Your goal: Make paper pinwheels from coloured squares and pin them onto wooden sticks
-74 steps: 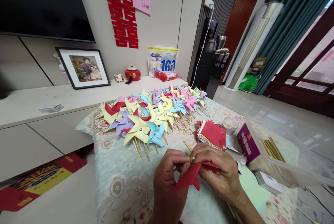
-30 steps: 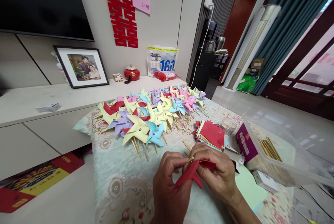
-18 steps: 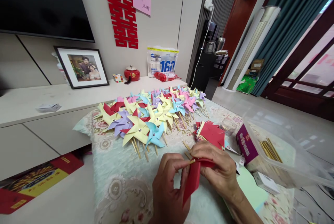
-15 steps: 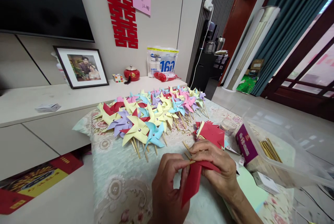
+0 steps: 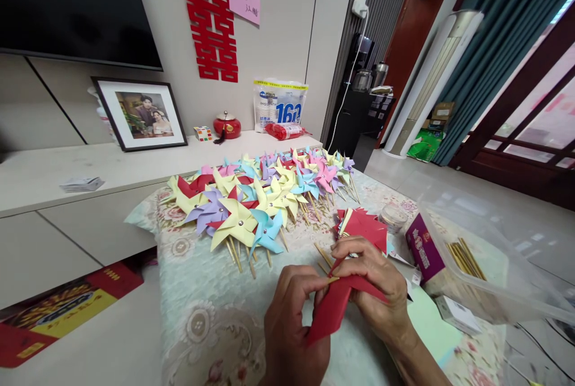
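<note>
While left hand (image 5: 291, 314) seemingly pinches a stick (image 5: 333, 279), right hand (image 5: 377, 284) curls over paper (image 5: 331, 312).

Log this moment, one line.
left grip: thin stick | right grip: folded red paper | beyond: pinwheels, red-topped paper stack

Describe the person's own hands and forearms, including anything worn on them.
The bare human left hand and bare human right hand show no gloves, rings or marks on the parts in view; some fingers are partly hidden. The bare right forearm shows no sleeve, watch or bracelet down to the picture's edge. The left forearm is out of view.
</note>
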Action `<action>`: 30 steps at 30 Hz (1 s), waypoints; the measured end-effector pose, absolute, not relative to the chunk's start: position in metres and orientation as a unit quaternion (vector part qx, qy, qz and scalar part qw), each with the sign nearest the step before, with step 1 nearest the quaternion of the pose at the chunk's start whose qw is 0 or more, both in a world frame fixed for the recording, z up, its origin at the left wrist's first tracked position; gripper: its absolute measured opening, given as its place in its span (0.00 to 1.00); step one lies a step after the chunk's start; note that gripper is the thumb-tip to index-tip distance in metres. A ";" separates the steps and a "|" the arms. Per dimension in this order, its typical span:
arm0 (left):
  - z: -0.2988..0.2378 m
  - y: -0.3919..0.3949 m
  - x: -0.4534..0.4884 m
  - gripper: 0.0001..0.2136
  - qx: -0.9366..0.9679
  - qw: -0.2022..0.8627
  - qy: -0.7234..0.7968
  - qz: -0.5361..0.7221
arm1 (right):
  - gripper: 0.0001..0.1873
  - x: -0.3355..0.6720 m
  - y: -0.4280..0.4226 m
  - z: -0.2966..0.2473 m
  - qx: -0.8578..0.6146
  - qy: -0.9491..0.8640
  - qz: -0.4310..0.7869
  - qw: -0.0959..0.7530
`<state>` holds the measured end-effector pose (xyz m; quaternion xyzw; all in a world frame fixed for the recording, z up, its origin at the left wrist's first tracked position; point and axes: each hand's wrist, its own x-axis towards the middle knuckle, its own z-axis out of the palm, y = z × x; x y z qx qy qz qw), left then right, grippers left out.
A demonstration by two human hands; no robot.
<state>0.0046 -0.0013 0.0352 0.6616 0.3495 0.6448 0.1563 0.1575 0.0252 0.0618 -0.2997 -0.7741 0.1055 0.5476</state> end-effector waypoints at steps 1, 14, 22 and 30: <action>0.035 -0.002 0.005 0.10 0.660 0.156 0.352 0.645 | 0.06 0.158 0.025 0.061 -0.305 -0.771 0.107 0.549; 0.026 0.003 0.015 0.02 0.540 0.400 0.433 0.600 | 0.09 0.161 0.033 0.053 -0.407 -0.737 0.224 0.492; 0.019 0.012 0.019 0.15 0.388 0.624 0.420 0.532 | 0.08 0.169 0.042 0.044 -0.435 -0.716 0.324 0.439; 0.011 0.017 0.015 0.16 0.224 0.671 0.416 0.572 | 0.18 0.175 0.042 0.036 -0.466 -0.656 0.299 0.513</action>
